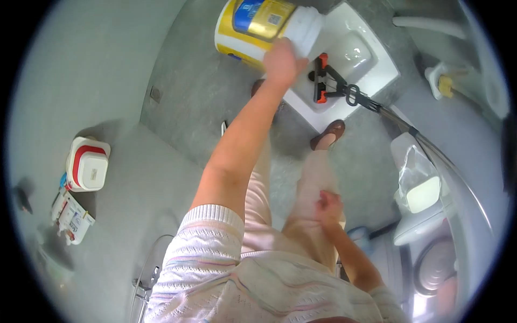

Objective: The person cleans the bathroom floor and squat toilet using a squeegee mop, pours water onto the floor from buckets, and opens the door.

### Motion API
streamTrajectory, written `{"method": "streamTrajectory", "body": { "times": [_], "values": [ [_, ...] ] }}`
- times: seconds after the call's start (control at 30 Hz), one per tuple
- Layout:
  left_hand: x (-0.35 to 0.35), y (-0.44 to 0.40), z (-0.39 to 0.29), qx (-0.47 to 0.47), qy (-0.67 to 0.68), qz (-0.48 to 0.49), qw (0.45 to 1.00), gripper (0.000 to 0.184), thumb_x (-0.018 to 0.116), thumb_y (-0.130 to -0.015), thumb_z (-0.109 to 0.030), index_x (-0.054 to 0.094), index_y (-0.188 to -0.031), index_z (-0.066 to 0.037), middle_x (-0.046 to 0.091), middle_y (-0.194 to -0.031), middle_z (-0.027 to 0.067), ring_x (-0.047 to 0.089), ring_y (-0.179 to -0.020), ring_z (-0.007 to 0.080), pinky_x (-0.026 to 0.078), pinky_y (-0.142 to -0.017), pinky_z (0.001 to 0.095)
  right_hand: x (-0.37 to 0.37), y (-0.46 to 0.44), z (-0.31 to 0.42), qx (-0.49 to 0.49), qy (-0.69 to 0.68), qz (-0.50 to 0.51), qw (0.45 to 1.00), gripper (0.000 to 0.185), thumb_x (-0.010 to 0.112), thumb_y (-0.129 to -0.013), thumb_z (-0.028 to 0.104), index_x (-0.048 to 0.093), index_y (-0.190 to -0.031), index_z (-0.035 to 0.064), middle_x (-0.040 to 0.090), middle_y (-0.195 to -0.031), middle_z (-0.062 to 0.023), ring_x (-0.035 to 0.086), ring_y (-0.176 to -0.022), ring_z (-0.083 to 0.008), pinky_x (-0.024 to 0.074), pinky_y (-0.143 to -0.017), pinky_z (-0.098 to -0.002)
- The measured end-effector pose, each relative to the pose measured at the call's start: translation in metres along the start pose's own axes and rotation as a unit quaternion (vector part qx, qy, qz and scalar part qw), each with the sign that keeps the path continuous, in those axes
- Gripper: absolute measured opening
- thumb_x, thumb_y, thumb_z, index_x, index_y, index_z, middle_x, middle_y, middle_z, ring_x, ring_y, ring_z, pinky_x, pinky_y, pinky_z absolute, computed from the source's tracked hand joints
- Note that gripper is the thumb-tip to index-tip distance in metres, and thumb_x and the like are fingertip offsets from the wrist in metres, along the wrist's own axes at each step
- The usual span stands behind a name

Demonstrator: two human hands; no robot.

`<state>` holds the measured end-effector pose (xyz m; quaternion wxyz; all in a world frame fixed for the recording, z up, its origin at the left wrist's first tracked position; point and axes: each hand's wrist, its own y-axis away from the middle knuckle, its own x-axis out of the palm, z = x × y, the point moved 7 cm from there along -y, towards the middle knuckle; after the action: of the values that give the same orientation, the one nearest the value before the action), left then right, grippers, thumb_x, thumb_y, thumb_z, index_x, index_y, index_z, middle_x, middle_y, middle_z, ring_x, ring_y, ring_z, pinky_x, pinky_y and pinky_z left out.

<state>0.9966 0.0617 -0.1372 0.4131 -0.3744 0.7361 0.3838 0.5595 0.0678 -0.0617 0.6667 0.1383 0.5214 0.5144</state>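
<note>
My left hand [281, 63], slightly blurred, is closed on the lower rim side of a yellow and white bucket [253, 27] with a blue label. The bucket is tipped on its side, its white rim toward a white floor basin [379, 59]. Over the basin is a mop head [321, 79] with orange ends, joined to a long metal pole [431, 142]. My right hand [329, 207] is beside my knee, fingers loosely bent and a little apart, with nothing visible in it.
My brown shoes [331, 132] stand on the grey floor by the basin's near edge. At the left wall are a white and red container [90, 164] and a packet [74, 218]. To the right are a lined bin [423, 194], a washing machine [435, 266] and a wall pipe [431, 24].
</note>
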Motion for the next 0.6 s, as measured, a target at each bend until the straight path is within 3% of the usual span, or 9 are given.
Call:
{"method": "streamTrajectory", "body": {
  "times": [0.07,0.17,0.2,0.27,0.3,0.37,0.4,0.43,0.6],
  "values": [
    [-0.01,-0.016,0.044,-0.116,0.022,-0.021,0.993,0.053,0.073,-0.056,-0.036,0.054,-0.091,-0.003,0.057,-0.087,0.0139,0.058,-0.079,0.0307,0.045,-0.066,0.0395,0.006,-0.001,-0.001,0.008,0.003,0.01,1.0,0.032,0.058,-0.061,0.011,0.059,-0.092,0.0187,0.062,-0.084,0.0063,0.051,-0.088,-0.0208,0.0374,-0.072,-0.0385],
    [-0.026,-0.031,0.139,-0.28,0.164,0.033,0.945,0.051,0.071,-0.059,-0.035,0.055,-0.093,0.0,0.059,-0.075,0.0155,0.058,-0.062,0.0289,0.049,-0.061,0.0361,0.011,-0.005,0.004,-0.01,0.038,0.015,0.999,0.031,0.058,-0.061,0.012,0.059,-0.091,0.0192,0.062,-0.084,0.0076,0.051,-0.087,-0.0211,0.0385,-0.071,-0.0388],
    [-0.027,-0.031,0.173,-0.348,0.232,0.064,0.906,0.047,0.07,-0.062,-0.033,0.056,-0.092,0.0,0.059,-0.07,0.0155,0.057,-0.056,0.0279,0.049,-0.059,0.0351,0.012,-0.008,0.01,-0.015,0.052,0.029,0.998,0.031,0.058,-0.062,0.009,0.059,-0.092,0.0162,0.061,-0.085,0.0026,0.052,-0.086,-0.0228,0.0411,-0.071,-0.0381],
    [-0.013,-0.02,0.234,-0.434,0.471,-0.019,0.767,0.044,0.066,-0.068,-0.032,0.054,-0.094,0.001,0.058,-0.077,0.0165,0.057,-0.061,0.0271,0.05,-0.059,0.0336,0.012,-0.014,0.023,-0.025,0.077,0.057,0.995,0.03,0.057,-0.063,0.004,0.058,-0.093,0.0103,0.061,-0.086,-0.0074,0.055,-0.082,-0.0262,0.0463,-0.071,-0.0367],
    [-0.004,-0.011,0.261,-0.462,0.576,-0.062,0.672,0.042,0.064,-0.071,-0.032,0.053,-0.095,0.001,0.057,-0.08,0.0171,0.057,-0.063,0.0266,0.051,-0.059,0.0328,0.015,-0.015,0.021,-0.018,0.089,0.061,0.994,0.03,0.057,-0.063,0.007,0.058,-0.092,0.0131,0.061,-0.086,-0.0025,0.053,-0.084,-0.0245,0.0439,-0.072,-0.0377],
    [-0.001,0.006,0.297,-0.504,0.658,-0.119,0.546,0.042,0.06,-0.075,-0.029,0.049,-0.101,0.002,0.054,-0.09,0.0191,0.057,-0.07,0.0289,0.052,-0.059,0.0328,0.021,-0.015,0.016,-0.001,0.11,0.066,0.992,0.029,0.056,-0.062,0.013,0.059,-0.091,0.0188,0.061,-0.086,0.0073,0.051,-0.089,-0.0212,0.0392,-0.072,-0.0399],
    [0.0,0.015,0.311,-0.52,0.693,-0.146,0.477,0.042,0.058,-0.077,-0.028,0.047,-0.104,0.002,0.052,-0.095,0.0201,0.057,-0.073,0.0301,0.052,-0.058,0.0328,0.023,-0.016,0.019,0.005,0.117,0.073,0.99,0.029,0.056,-0.062,0.013,0.059,-0.091,0.0188,0.061,-0.086,0.0074,0.05,-0.089,-0.021,0.039,-0.072,-0.0399],
    [0.0,0.022,0.321,-0.507,0.709,-0.14,0.471,0.047,0.053,-0.078,-0.028,0.04,-0.112,0.002,0.045,-0.105,0.0213,0.055,-0.082,0.0321,0.053,-0.061,0.0324,0.024,-0.018,0.022,0.01,0.124,0.079,0.989,0.029,0.056,-0.062,0.012,0.059,-0.091,0.0187,0.061,-0.086,0.0074,0.05,-0.09,-0.0208,0.0389,-0.073,-0.04],
    [0.018,0.043,0.362,-0.499,0.776,-0.168,0.348,0.047,0.046,-0.079,-0.029,0.039,-0.113,0.003,0.047,-0.104,0.0214,0.054,-0.084,0.0339,0.053,-0.065,0.0347,0.028,-0.023,0.034,0.016,0.102,0.089,0.991,0.029,0.056,-0.062,0.013,0.059,-0.09,0.0187,0.06,-0.086,0.0077,0.049,-0.091,-0.0202,0.0378,-0.073,-0.0405]
  ]
}}
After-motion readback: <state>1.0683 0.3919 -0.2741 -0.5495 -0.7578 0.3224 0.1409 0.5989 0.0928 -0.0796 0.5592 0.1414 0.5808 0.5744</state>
